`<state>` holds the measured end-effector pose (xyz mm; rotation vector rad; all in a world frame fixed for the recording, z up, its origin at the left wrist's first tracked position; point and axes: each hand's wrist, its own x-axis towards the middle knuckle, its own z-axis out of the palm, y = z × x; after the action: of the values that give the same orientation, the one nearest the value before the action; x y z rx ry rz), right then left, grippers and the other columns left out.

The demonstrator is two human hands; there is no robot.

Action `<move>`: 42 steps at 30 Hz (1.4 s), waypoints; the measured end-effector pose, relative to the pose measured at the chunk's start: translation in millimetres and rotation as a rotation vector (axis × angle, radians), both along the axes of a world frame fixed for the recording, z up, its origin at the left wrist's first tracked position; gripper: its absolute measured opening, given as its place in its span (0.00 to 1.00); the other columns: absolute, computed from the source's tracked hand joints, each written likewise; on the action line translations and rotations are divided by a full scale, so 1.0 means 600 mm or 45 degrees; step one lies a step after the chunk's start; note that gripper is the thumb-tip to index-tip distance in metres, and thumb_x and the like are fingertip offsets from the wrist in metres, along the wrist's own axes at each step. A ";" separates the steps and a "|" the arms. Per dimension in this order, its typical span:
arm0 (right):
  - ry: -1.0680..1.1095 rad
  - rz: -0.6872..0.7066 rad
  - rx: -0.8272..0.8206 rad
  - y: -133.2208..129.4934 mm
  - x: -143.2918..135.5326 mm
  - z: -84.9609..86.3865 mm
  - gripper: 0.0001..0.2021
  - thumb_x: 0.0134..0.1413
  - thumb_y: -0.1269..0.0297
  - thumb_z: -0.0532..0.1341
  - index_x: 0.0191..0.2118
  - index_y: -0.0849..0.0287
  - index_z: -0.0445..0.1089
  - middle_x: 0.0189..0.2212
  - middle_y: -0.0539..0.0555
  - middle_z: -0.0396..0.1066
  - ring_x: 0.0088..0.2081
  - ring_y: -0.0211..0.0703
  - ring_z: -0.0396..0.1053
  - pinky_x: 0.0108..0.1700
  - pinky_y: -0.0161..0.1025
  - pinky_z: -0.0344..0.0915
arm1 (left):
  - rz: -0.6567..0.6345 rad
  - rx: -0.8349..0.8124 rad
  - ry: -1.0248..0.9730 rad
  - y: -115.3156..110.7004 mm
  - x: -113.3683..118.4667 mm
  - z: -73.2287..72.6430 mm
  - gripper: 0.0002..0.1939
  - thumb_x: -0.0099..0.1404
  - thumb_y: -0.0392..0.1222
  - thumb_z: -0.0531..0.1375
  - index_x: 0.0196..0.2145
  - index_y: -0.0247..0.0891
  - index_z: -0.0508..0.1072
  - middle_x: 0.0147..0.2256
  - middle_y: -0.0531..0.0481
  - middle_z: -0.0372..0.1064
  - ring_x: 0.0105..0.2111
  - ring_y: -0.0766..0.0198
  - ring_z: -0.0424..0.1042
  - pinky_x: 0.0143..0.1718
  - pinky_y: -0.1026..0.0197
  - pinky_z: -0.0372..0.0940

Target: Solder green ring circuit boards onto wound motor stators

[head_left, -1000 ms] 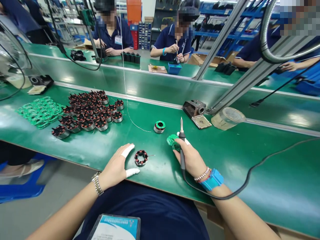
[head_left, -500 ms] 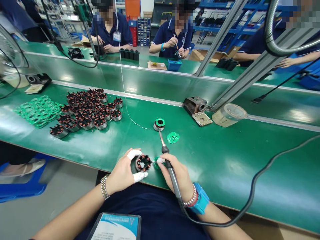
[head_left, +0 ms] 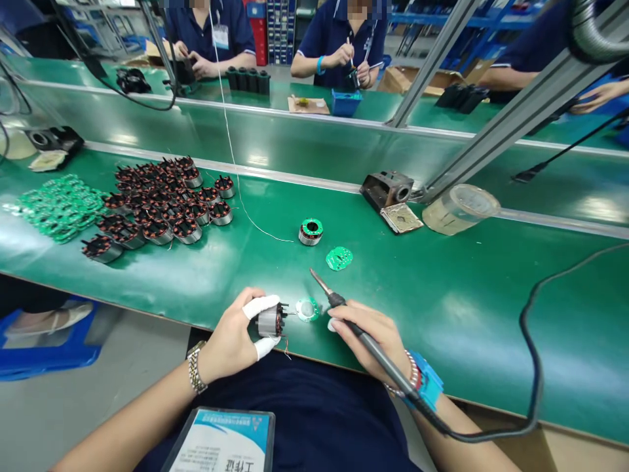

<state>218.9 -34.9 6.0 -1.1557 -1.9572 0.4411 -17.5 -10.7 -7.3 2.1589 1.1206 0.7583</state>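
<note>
My left hand (head_left: 236, 337), with white finger cots on thumb and finger, grips a motor stator (head_left: 270, 321) tilted on its side, its copper windings and black pins facing right. A loose wire end hangs below it. Just right of the stator lies a small round green circuit board (head_left: 307, 309) on the bench. My right hand (head_left: 366, 334) holds a soldering iron (head_left: 361, 334), its tip pointing up and left above the bench, touching nothing. Beyond the tip stand a stator with a green board on top (head_left: 310, 232) and a loose green board (head_left: 339, 258).
Many wound stators (head_left: 157, 203) stand grouped at left beside a pile of green boards (head_left: 59, 206). Solder wire (head_left: 236, 167) hangs down to the bench. An iron stand (head_left: 388, 190) and a plastic tub (head_left: 459, 210) stand at back right. Co-workers sit across the bench.
My left hand has turned the stator from facing up onto its side. My right hand has moved right with the soldering iron, away from the stator, uncovering the small green board.
</note>
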 end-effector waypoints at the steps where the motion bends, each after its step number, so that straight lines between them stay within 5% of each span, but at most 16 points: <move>1: 0.014 0.005 -0.015 -0.001 0.009 0.002 0.08 0.53 0.68 0.56 0.39 0.57 0.69 0.25 0.51 0.70 0.25 0.37 0.67 0.27 0.35 0.66 | -0.004 -0.012 -0.007 0.001 0.001 -0.001 0.27 0.49 0.35 0.62 0.48 0.40 0.62 0.41 0.46 0.61 0.39 0.61 0.67 0.40 0.57 0.66; 17: 0.157 0.088 -0.230 -0.002 0.024 0.006 0.07 0.51 0.70 0.56 0.32 0.57 0.72 0.22 0.52 0.70 0.24 0.38 0.67 0.27 0.36 0.66 | -0.041 0.022 0.018 0.003 0.009 0.002 0.25 0.51 0.35 0.61 0.47 0.40 0.61 0.41 0.47 0.59 0.39 0.61 0.66 0.40 0.57 0.65; 42: 0.194 0.133 -0.202 -0.001 0.029 -0.003 0.09 0.48 0.74 0.59 0.35 0.57 0.72 0.23 0.52 0.71 0.27 0.39 0.67 0.30 0.37 0.66 | -0.038 0.026 0.006 0.004 0.009 0.000 0.27 0.51 0.35 0.62 0.48 0.41 0.59 0.40 0.47 0.58 0.39 0.61 0.66 0.40 0.57 0.65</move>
<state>236.0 -35.5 4.4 -1.0866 -1.8817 0.7301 -12.2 -8.6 -7.2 2.1904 1.0853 0.7552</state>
